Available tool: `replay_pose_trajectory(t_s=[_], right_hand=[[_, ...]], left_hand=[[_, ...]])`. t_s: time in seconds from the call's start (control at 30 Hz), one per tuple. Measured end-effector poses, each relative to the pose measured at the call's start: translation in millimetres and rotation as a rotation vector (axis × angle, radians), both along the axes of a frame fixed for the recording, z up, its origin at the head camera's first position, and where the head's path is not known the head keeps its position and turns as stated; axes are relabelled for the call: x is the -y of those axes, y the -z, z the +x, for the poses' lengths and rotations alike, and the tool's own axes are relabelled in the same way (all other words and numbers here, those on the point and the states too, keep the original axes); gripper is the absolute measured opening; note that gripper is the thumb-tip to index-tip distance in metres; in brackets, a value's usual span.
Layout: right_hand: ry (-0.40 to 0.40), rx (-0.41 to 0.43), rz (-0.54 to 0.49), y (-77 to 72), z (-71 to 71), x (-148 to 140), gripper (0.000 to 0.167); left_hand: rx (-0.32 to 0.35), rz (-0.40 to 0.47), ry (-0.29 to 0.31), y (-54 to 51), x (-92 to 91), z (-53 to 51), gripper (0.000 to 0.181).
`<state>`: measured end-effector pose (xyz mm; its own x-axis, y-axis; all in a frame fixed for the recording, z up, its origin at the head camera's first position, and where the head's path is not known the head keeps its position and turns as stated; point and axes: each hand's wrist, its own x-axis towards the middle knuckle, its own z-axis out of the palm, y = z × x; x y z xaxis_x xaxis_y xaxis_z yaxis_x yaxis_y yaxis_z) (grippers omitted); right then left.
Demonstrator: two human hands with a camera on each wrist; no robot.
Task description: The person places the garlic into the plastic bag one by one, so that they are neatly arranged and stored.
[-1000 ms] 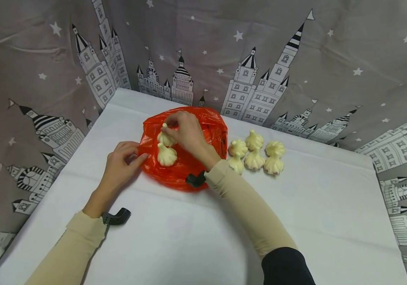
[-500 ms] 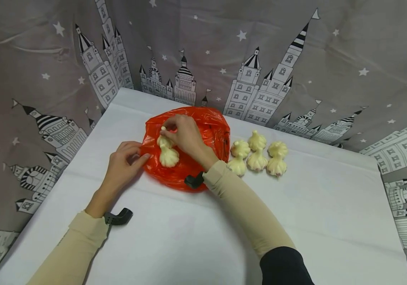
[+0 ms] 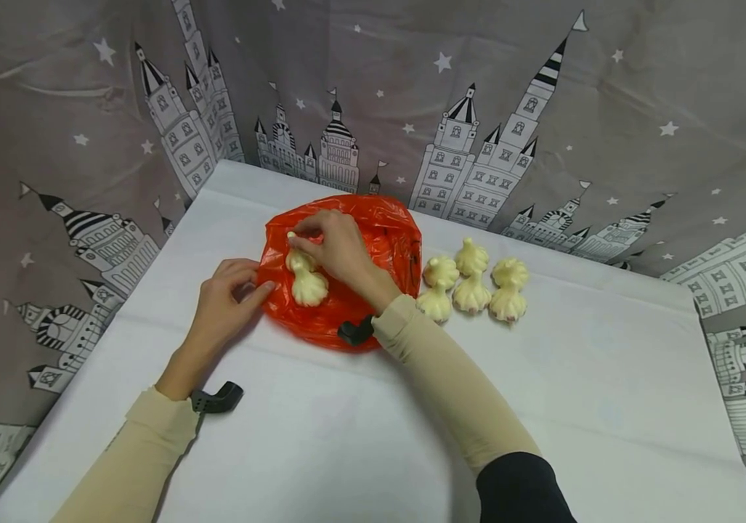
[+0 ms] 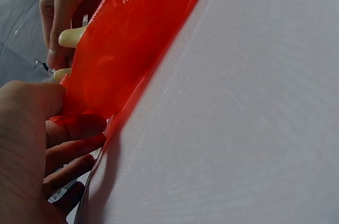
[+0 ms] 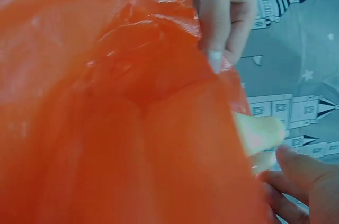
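Note:
A red plastic bag (image 3: 386,240) lies spread on the white table. My left hand (image 3: 224,298) pinches its left edge between thumb and forefinger, with the other fingers loosely bent in the left wrist view. Two pale garlic bulbs rest at the bag's left side: the nearer garlic bulb (image 3: 310,289) stands with its stem up, and the farther garlic bulb (image 3: 298,259) is partly covered by my right hand (image 3: 340,243). The right thumb and fingers pinch this farther bulb near its stem. Red plastic hides most of both bulbs in the wrist views.
To the right of the bag, several more garlic bulbs (image 3: 472,294) sit in short rows on the white table (image 3: 595,363). A grey curtain (image 3: 373,65) printed with castles and stars hangs behind the table and along its sides.
My right hand has shifted slightly down over the bag, and the farther bulb now tilts a little more to the left. The left hand keeps its pinch on the bag's edge.

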<state>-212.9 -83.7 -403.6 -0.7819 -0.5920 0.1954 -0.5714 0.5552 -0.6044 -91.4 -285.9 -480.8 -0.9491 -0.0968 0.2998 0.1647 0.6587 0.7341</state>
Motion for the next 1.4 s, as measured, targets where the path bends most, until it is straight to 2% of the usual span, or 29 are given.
replay_pose_trajectory(t_s=[0.3, 0.43, 0.67, 0.9, 1.07, 1.4], right_hand=[[0.081, -0.051, -0.141, -11.3, 13.2, -21.1, 0.022], [0.104, -0.054, -0.179, -10.1, 20.8, -31.9, 0.021], [0.146, -0.026, -0.311, -5.7, 38.8, -43.9, 0.021], [0.173, -0.054, -0.374, 1.4, 57.5, -50.9, 0.02], [0.217, -0.11, -0.412, 4.4, 59.3, -58.4, 0.018], [0.231, -0.122, -0.408, 4.7, 61.3, -71.1, 0.018]], left_hand=[[0.014, 0.003, -0.007, -0.5, -1.3, -0.9, 0.017], [0.019, 0.004, -0.005, 0.6, -1.3, -0.8, 0.017], [0.022, 0.008, -0.003, -0.6, -1.4, -1.1, 0.017], [0.008, 0.026, -0.002, -3.1, -3.2, -0.2, 0.018], [-0.008, 0.029, 0.002, -3.8, -2.6, -1.2, 0.017], [0.013, 0.034, 0.003, -2.5, -2.6, -0.8, 0.016]])
